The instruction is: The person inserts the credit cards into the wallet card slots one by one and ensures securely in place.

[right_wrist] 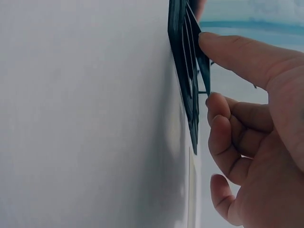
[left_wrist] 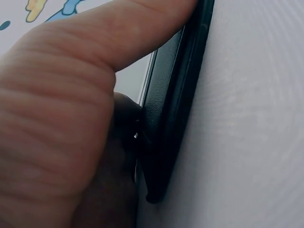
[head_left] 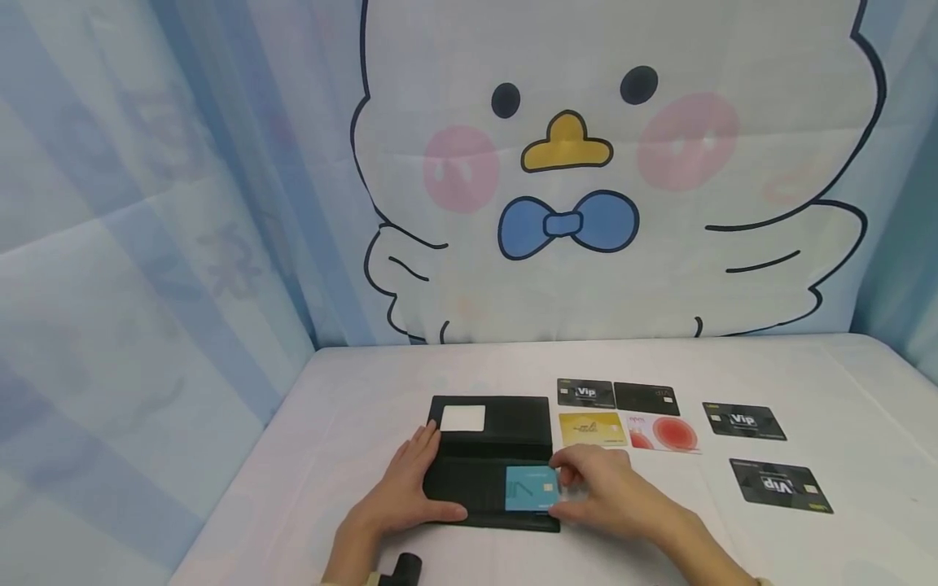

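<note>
A black card wallet (head_left: 484, 449) lies unfolded on the table, a white rectangle in its upper half. My left hand (head_left: 406, 480) rests on its left side, fingers extended upward and thumb along the lower edge; the left wrist view shows that thumb (left_wrist: 137, 23) lying over the wallet's rim. With thumb and index finger, my right hand (head_left: 611, 492) holds the blue card (head_left: 529, 488) by its right-hand corners. The card lies over the right part of the wallet's lower half. In the right wrist view the card (right_wrist: 203, 66) stands slightly tilted off the wallet.
Right of the wallet lie two dark cards (head_left: 585, 393) in a row, above a gold card (head_left: 593, 429) and a white card with a red circle (head_left: 663, 433). Two black VIP cards (head_left: 744, 421) lie farther right. A printed curtain (head_left: 469, 293) hangs behind the table (head_left: 843, 374).
</note>
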`<state>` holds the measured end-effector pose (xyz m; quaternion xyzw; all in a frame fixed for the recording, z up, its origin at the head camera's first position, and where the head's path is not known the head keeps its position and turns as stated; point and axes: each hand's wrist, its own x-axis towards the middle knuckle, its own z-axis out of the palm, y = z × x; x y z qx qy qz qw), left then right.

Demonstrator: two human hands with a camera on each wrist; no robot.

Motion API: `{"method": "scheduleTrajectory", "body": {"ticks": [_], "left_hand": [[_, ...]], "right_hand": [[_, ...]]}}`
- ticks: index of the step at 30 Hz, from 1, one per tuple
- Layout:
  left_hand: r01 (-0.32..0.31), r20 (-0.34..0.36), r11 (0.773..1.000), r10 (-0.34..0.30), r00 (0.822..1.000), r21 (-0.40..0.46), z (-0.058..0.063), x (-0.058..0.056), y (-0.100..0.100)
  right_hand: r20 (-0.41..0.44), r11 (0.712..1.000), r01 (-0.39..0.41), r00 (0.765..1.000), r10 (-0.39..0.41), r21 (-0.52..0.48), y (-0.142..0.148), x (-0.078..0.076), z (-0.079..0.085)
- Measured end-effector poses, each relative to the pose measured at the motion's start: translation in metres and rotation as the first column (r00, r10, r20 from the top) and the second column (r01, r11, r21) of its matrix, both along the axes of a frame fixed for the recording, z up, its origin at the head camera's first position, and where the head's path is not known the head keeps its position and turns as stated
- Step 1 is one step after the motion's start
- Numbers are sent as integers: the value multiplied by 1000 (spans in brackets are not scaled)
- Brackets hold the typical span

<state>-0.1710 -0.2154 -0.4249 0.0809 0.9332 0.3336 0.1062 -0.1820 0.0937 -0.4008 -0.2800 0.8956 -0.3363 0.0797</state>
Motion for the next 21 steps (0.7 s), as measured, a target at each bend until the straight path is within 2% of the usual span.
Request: {"method": "scheduleTrajectory", "body": {"ticks": [8, 21], "left_hand": [[17, -14, 1000, -17, 1000, 14, 1, -2, -1], [30, -11, 999, -30, 1000, 22, 0, 0, -3]], "right_hand": [[-18, 1000, 10, 1000, -10, 16, -16, -2, 2], [-55, 999, -42, 998, 44, 21, -31, -3, -4]]}}
